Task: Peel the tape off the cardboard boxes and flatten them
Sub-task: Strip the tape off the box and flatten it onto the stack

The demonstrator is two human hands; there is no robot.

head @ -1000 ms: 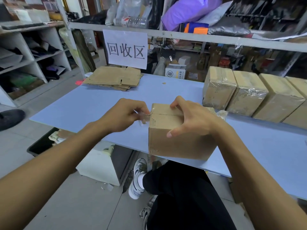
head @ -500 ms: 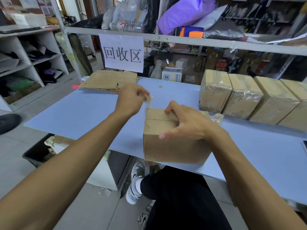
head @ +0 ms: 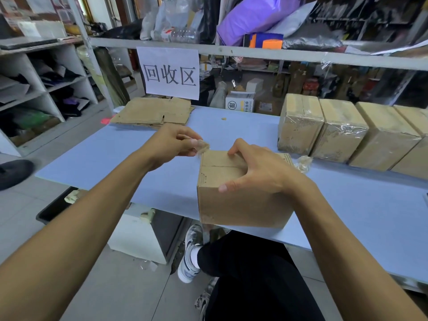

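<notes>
As the tape [head: 202,145] comes free of the box [head: 234,195], now wadded in the left hand's [head: 173,144] pinch just off the top-left corner, the right hand [head: 257,172] clamps the box at the table [head: 115,158] edge; flattening looks next.

A storeroom or parcel-sorting workshop is shown. A long pale blue worktable [head: 231,126] is set beneath a grey metal shelf rail [head: 254,53], from which a white paper sign with three black Chinese characters [head: 170,72] is hung. Flattened brown cardboard sheets [head: 152,112] are stacked at the far left of the table, and a row of tape-wrapped brown cardboard boxes [head: 342,130] is lined up on the right. White cubby shelving stuffed with bags [head: 44,89] is seen at the left.
</notes>
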